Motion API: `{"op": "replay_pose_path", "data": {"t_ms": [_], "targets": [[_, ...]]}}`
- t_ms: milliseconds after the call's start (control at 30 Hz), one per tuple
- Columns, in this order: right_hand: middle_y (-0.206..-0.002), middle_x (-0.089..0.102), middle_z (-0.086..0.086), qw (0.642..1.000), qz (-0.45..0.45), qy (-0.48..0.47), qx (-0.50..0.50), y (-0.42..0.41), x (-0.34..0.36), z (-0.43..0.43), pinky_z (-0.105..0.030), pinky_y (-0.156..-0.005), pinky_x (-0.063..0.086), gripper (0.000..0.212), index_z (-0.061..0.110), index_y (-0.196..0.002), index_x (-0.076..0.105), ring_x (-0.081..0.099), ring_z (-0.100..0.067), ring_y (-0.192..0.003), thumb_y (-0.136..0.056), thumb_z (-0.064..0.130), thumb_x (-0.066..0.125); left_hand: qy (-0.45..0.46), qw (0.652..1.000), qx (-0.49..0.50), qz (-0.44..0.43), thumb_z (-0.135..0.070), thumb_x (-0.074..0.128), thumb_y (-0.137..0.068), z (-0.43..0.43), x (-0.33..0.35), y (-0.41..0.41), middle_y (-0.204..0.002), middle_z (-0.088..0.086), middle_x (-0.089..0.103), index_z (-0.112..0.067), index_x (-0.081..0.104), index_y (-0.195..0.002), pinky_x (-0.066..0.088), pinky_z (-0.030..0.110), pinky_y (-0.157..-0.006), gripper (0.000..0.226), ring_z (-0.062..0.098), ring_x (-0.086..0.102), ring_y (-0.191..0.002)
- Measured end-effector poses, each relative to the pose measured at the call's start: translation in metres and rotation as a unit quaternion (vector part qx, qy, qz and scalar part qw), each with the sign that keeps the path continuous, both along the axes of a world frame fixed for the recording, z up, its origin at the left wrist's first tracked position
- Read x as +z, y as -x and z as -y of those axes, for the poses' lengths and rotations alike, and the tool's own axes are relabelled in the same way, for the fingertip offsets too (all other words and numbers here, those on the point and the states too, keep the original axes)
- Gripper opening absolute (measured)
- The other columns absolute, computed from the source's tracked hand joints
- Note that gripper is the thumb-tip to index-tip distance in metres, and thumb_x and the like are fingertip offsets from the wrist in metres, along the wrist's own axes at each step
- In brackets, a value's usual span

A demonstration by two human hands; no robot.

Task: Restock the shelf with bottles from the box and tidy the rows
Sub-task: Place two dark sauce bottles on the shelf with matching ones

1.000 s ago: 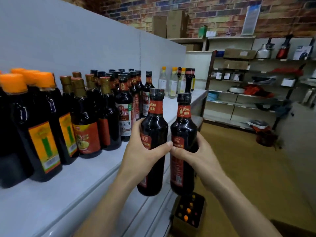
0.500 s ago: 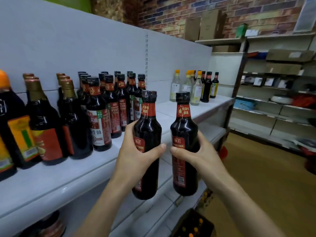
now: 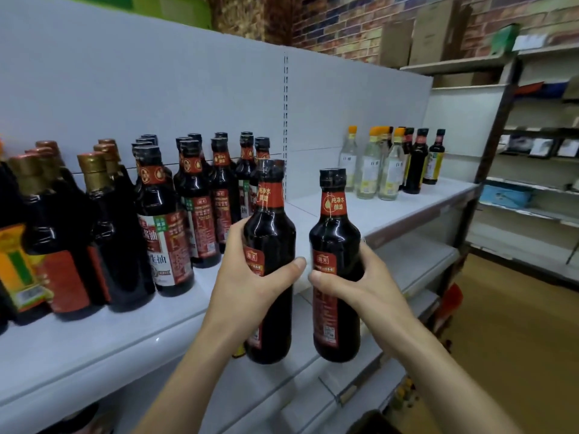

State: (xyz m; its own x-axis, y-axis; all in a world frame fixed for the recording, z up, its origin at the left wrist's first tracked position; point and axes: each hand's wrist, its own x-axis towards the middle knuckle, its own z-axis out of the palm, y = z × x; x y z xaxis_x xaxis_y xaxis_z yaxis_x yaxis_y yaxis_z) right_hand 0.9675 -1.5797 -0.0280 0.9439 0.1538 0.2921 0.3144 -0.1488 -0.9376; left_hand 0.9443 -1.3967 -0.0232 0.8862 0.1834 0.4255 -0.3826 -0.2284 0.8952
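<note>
Bottles, two, dark glass, black caps, red neck bands; recorded from the head view.

Left bottle [image 3: 269, 233]: gripped round the body by the left hand [image 3: 250, 283], thumb laid across the front label. Right bottle [image 3: 335, 236]: gripped the same way by the right hand [image 3: 360, 286]. The hands are held close together, thumb tips nearly meeting, each clamped on its own bottle. A narrow gap is kept between the two bottles.

Position: both are held in the air just in front of the shelf [image 3: 391, 211] edge. Their long axes are upright, bases below the shelf board and caps above it.

Shelf stock: a dark row [image 3: 200, 214] of matching black-capped bottles is stood on the shelf towards its left. Gold-capped bottles [image 3: 94, 195] are stood further left on the shelf. Clear bottles [image 3: 369, 170] with orange caps are kept at the far right end of the shelf. Bare shelf board is left between these groups.

Judgement: placing is taken as the step in hand. The bare board lies ahead of and above the bottle bases, so a lift over the shelf edge and a forward set-down would be needed, axes kept upright. The left hand is nearer the dark row, so its bottle is likely to be seated first. A base caught on the shelf edge is the risk noted.
</note>
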Motion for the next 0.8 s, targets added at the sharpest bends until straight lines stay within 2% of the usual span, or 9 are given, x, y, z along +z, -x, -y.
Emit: {"op": "replay_pose_path", "data": {"t_ms": [100,233,333,433,600,800], "targets": [[-0.105,0.072,0.015,1.0,0.004,0.001,0.012,-0.024,0.006,-0.004,-0.024,-0.082,0.053,0.045,0.03,-0.118,0.062,0.069,0.0,-0.097,-0.08,0.022,0.085,0.01,1.0,0.007,0.017,-0.028,0.087,-0.077,-0.002,0.005,-0.02,-0.11,-0.022,0.066,-0.04,0.049,-0.128,0.05,0.022,-0.086,0.064,-0.007,0.064,-0.101],[-0.105,0.073,0.012,1.0,0.022,-0.001,0.009,-0.054,0.015,-0.012,-0.033,-0.088,0.054,0.044,0.03,-0.116,0.064,0.069,-0.003,-0.097,-0.078,0.025,0.086,0.017,0.999,0.024,0.034,-0.029,0.086,-0.077,-0.011,0.014,-0.04,-0.107,-0.026,0.066,-0.043,0.049,-0.124,0.049,0.018,-0.082,0.061,-0.009,0.063,-0.099],[-0.104,0.074,0.014,0.998,0.035,-0.019,0.043,-0.072,0.021,-0.023,-0.026,-0.084,0.052,0.044,0.028,-0.118,0.063,0.07,-0.002,-0.096,-0.079,0.021,0.084,0.008,0.998,0.04,0.041,-0.026,0.086,-0.078,-0.021,0.019,-0.05,-0.108,-0.022,0.068,-0.04,0.05,-0.125,0.052,0.019,-0.08,0.062,-0.006,0.066,-0.1],[-0.103,0.074,0.014,0.995,0.043,-0.02,0.091,-0.087,0.027,-0.035,-0.021,-0.08,0.052,0.044,0.027,-0.118,0.063,0.071,-0.002,-0.095,-0.08,0.018,0.083,0.01,0.997,0.062,0.05,-0.021,0.085,-0.079,-0.027,0.025,-0.057,-0.106,-0.023,0.068,-0.034,0.048,-0.129,0.054,0.013,-0.072,0.063,-0.006,0.068,-0.095],[-0.112,0.074,0.007,0.987,0.045,-0.021,0.154,-0.115,0.026,-0.046,-0.045,-0.096,0.055,0.043,0.031,-0.119,0.064,0.072,-0.015,-0.105,-0.082,0.024,0.084,0.004,0.993,0.111,0.051,-0.02,0.085,-0.079,-0.029,0.025,-0.068,-0.108,-0.025,0.068,-0.035,0.049,-0.128,0.053,0.009,-0.076,0.063,-0.006,0.066,-0.1],[-0.112,0.073,0.008,0.972,0.049,-0.022,0.227,-0.154,0.029,-0.036,-0.043,-0.094,0.056,0.042,0.031,-0.117,0.064,0.071,-0.011,-0.104,-0.08,0.025,0.083,0.016,0.978,0.202,0.056,-0.024,0.085,-0.078,-0.014,0.023,-0.085,-0.11,-0.028,0.066,-0.037,0.047,-0.132,0.051,0.006,-0.076,0.068,-0.01,0.064,-0.102]]}}
